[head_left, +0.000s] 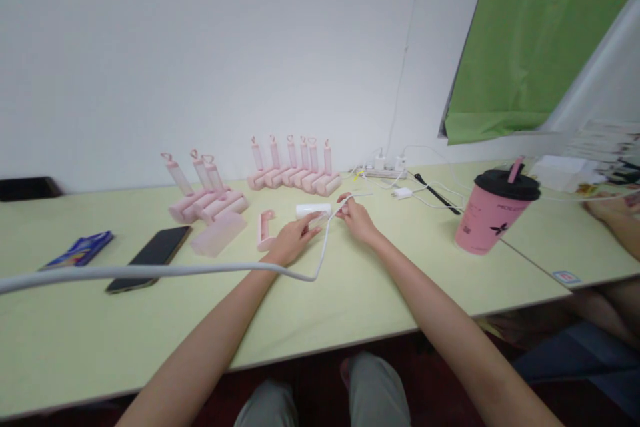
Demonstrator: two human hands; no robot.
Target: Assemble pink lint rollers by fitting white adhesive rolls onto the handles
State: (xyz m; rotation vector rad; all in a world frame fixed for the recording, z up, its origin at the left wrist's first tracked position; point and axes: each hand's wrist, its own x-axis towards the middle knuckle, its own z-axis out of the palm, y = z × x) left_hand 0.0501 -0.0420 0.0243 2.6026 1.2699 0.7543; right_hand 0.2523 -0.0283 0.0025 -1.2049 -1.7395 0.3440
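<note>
Rounded white cable (200, 270), glossy white cylinder (311, 209) by left hand (291, 240) and right hand (357, 219), each grip unclear.

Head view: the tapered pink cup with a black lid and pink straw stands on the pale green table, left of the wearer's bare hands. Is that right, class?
No: the tapered pink cup stands right of the wearer's left hand and right hand, as the head view shows. The rest holds.

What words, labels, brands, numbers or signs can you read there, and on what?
"MOLL", ending unclear: pink cup.
Too small or blurred: the square mark on the cup, any print on the blue packet, and the table-edge sticker.
</note>
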